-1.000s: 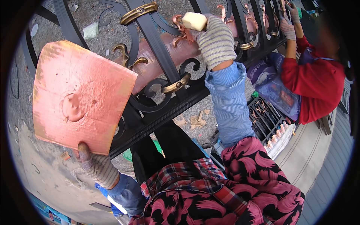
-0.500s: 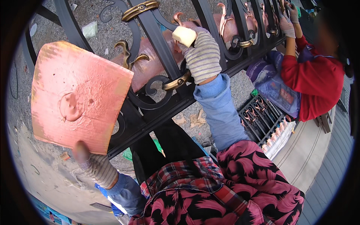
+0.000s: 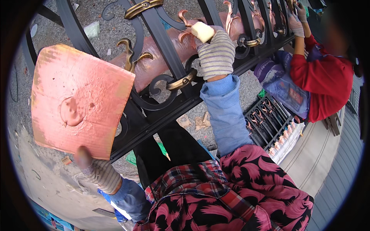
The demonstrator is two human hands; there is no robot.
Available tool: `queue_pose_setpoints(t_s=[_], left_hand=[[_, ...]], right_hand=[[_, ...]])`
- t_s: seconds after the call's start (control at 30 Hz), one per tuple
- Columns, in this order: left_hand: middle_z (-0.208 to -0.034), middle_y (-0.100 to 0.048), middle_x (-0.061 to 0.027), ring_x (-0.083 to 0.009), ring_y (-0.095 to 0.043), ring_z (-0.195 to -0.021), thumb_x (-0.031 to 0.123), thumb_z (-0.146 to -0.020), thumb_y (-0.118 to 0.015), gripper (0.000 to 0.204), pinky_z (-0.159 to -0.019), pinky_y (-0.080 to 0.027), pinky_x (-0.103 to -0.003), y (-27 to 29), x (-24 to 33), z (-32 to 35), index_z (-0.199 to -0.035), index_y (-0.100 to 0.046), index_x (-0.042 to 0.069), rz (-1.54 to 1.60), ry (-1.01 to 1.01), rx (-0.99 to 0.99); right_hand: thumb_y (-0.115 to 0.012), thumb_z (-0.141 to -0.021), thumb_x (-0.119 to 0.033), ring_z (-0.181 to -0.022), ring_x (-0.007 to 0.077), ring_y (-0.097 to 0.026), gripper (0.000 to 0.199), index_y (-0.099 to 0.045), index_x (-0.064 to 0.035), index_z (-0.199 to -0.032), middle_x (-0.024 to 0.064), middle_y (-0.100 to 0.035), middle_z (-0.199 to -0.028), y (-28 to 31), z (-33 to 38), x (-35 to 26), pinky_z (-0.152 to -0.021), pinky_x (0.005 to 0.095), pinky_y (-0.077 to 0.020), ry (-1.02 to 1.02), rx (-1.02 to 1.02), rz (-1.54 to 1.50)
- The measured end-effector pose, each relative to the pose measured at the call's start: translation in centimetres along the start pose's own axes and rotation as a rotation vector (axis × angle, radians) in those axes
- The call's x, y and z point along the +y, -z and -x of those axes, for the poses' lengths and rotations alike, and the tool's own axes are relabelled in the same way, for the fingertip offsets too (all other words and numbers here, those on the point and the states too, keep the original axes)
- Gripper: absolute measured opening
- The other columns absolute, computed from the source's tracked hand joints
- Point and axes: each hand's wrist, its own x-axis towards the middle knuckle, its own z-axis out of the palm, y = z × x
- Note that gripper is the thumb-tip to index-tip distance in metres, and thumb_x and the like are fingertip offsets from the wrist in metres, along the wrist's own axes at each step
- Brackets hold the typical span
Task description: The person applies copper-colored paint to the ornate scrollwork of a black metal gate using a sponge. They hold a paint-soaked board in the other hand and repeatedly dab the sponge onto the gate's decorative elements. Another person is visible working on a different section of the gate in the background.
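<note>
My left hand (image 3: 99,171), in a striped glove, grips the lower edge of a cardboard sheet (image 3: 104,82) with its thumb on top. Pink-copper paint coats the sheet, with a thick wet puddle left of its middle. My right hand (image 3: 217,54), gloved alike, is closed on a pale sponge (image 3: 202,31). It works over the black metal gate (image 3: 163,42), with the sponge against or just beside a curled leaf ornament (image 3: 183,18) coloured copper-pink. Left of that, another leaf ornament (image 3: 129,54) is dull bronze. A bronze collar (image 3: 182,81) wraps the bar nearest my wrist.
At the right, a co-worker in a red sleeve (image 3: 322,79) has gloved hands on the same gate. Under the bars lies a plastic-wrapped pink roll (image 3: 150,61). A smaller black panel (image 3: 266,119) with copper-pink ornaments rests low on the right, beside a row of pink pieces (image 3: 283,138).
My right hand has moved right and slightly away with the sponge, showing more of the copper-pink leaf. The cardboard in my left hand has shifted very slightly left.
</note>
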Motion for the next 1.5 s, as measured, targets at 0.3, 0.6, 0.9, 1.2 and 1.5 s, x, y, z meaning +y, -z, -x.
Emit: queue_pose_setpoints(t_s=[0.3,0.6,0.9,1.2,1.5], left_hand=[[-0.114,-0.046,-0.0125,-0.0204,-0.045,-0.104,0.016,-0.079,-0.057,0.044,-0.094,-0.033,-0.034,0.5,-0.8,0.0,-0.114,-0.042,-0.005,0.024,-0.025,0.041],[-0.115,-0.046,-0.0111,-0.0197,-0.044,-0.105,0.016,-0.079,-0.056,0.04,-0.095,-0.032,-0.034,2.3,-1.2,-0.3,-0.112,-0.044,-0.003,0.049,-0.013,0.039],[-0.115,-0.046,-0.0115,-0.0206,-0.043,-0.106,0.016,-0.079,-0.056,0.041,-0.096,-0.031,-0.035,2.6,-1.4,-0.7,-0.113,-0.044,-0.003,-0.005,-0.029,0.003],[-0.114,-0.046,-0.0123,-0.0221,-0.045,-0.104,0.017,-0.077,-0.059,0.047,-0.093,-0.033,-0.036,2.3,-1.2,-0.5,-0.116,-0.04,-0.003,0.063,0.013,-0.048],[-0.115,-0.046,-0.0123,-0.0225,-0.046,-0.104,0.016,-0.078,-0.059,0.047,-0.092,-0.035,-0.037,2.7,-0.2,0.8,-0.117,-0.04,-0.002,0.084,-0.024,-0.069]], right_hand=[[-0.068,-0.066,-0.016,-0.077,0.0304,-0.057,0.031,-0.056,-0.0028,-0.091,0.0148,-0.058,-0.084,0.0,0.0,0.1,-0.069,0.0359,-0.0465,-0.04,-0.019,-0.042],[-0.074,-0.062,-0.016,-0.075,0.0219,-0.06,0.04,-0.053,0.004,-0.091,0.0148,-0.06,-0.083,4.6,0.5,0.4,-0.066,0.029,-0.048,-0.27,0.079,-0.488],[-0.073,-0.062,-0.018,-0.072,0.0255,-0.059,0.036,-0.057,-0.0014,-0.09,0.0131,-0.061,-0.081,0.5,0.1,0.6,-0.067,0.0323,-0.0476,0.074,-0.033,-0.016],[-0.07,-0.065,-0.017,-0.075,0.0277,-0.058,0.031,-0.057,-0.0038,-0.09,0.013,-0.059,-0.082,-0.7,1.0,1.0,-0.068,0.0334,-0.0473,0.082,-0.032,0.076],[-0.073,-0.062,-0.013,-0.074,0.0183,-0.06,0.039,-0.055,0.001,-0.094,0.0104,-0.061,-0.082,1.3,2.5,0.8,-0.066,0.0283,-0.0482,-0.08,-0.045,-0.259]])
